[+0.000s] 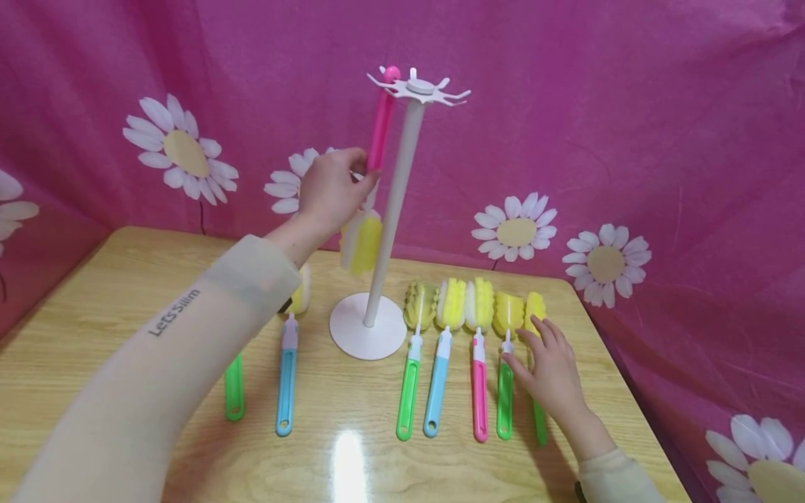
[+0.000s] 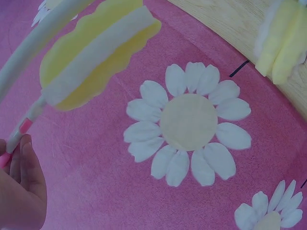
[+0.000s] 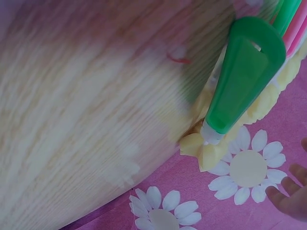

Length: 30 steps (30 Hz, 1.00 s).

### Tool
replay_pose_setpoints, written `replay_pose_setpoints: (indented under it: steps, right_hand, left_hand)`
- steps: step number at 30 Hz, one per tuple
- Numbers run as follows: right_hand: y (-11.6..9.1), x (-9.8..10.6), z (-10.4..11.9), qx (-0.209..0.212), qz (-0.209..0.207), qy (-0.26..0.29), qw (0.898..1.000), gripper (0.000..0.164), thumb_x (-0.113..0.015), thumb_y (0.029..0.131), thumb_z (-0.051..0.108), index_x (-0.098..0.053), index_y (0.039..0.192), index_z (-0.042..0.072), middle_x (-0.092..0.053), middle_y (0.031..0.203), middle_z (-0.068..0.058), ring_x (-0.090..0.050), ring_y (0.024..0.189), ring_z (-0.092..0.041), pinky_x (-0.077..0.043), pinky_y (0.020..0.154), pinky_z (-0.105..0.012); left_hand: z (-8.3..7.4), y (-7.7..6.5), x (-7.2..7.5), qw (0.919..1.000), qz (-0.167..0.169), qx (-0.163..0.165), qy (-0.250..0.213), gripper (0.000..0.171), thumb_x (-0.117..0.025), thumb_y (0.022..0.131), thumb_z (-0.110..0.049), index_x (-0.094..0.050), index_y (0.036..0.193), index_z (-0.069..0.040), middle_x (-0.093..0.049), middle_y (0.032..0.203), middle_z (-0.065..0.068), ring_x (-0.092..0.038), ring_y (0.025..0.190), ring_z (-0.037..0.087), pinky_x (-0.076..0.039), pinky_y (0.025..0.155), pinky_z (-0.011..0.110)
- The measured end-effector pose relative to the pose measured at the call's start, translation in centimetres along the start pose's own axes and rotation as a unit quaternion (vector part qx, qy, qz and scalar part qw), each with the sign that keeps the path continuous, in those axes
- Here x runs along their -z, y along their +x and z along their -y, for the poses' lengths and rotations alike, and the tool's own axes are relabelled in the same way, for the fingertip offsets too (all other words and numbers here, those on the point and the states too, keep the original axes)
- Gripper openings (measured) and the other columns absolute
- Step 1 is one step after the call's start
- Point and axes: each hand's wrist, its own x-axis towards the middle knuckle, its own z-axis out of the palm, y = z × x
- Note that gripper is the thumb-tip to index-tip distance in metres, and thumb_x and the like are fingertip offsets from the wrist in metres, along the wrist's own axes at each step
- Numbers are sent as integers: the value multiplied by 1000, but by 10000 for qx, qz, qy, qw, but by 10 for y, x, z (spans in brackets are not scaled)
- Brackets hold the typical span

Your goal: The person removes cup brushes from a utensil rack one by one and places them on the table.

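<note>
My left hand (image 1: 336, 183) pinches the lower handle of a pink-handled sponge brush (image 1: 380, 129). Its top end is at one arm of a white hanging rack (image 1: 393, 216), with the yellow and white sponge head (image 2: 100, 55) hanging down beside the pole. Over the right end of a row of brushes is my right hand (image 1: 553, 370), fingers spread and loosely bent, gripping nothing. Closest to it are two green-handled brushes, one (image 1: 505, 398) by the thumb and the outermost (image 1: 539, 423) partly hidden behind the hand. In the right wrist view, a green handle (image 3: 244, 81) stands apart from the fingertips (image 3: 276, 195).
Left of the rack base (image 1: 352, 342) lie a blue-handled brush (image 1: 286, 391) and a green-handled one (image 1: 234, 391), partly covered by my left arm. Right of it are more brushes: green (image 1: 409, 398), blue (image 1: 438, 391) and pink (image 1: 480, 398). A pink daisy-print cloth (image 1: 566, 105) hangs behind the wooden table (image 1: 207, 461).
</note>
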Motion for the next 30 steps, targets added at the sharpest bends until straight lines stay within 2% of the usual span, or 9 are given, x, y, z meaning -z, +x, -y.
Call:
replay_pose_setpoints:
  steps: [9, 14, 18, 23, 30]
  right_hand:
    - [-1, -4, -2, 142, -190, 12, 9997, 46, -73, 79, 28, -60, 113, -1, -44, 135, -27, -33, 128, -44, -26, 104, -62]
    - [0, -3, 0, 82, -116, 13, 9999, 51, -73, 79, 29, -57, 118, -1, -41, 138, -27, -31, 130, -45, -24, 104, -63]
    - [1, -2, 1, 66, -98, -14, 9999, 57, -73, 79, 30, -53, 123, 0, -39, 140, -27, -29, 131, -46, -23, 105, -64]
    - [1, -5, 0, 127, -200, 5, 9997, 58, -75, 77, 31, -53, 122, 0, -40, 139, -27, -29, 130, -46, -22, 104, -64]
    - [2, -6, 0, 115, -185, 44, 9998, 57, -74, 79, 31, -54, 121, -1, -39, 139, -27, -29, 130, -46, -22, 105, -64]
  left_hand:
    - [-2, 3, 4, 9997, -220, 92, 18, 22, -59, 90, -22, -67, 106, -10, -71, 97, 5, -65, 81, 19, -46, 69, 32]
    - [0, 6, 9, 9993, -313, 172, 138, 24, -58, 91, -23, -67, 109, -11, -71, 100, 4, -65, 80, 19, -44, 66, 29]
    - [2, 6, 15, 9984, -335, 449, 48, 25, -57, 91, -25, -66, 111, -11, -70, 102, 3, -62, 77, 18, -42, 62, 26]
    - [8, 5, 23, 9964, -449, 720, -88, 27, -56, 92, -27, -65, 112, -10, -69, 104, 5, -61, 80, 18, -44, 60, 23]
    - [32, -7, 40, 9969, -647, 419, 120, 27, -57, 91, -25, -66, 112, -9, -70, 104, 8, -62, 81, 21, -43, 61, 24]
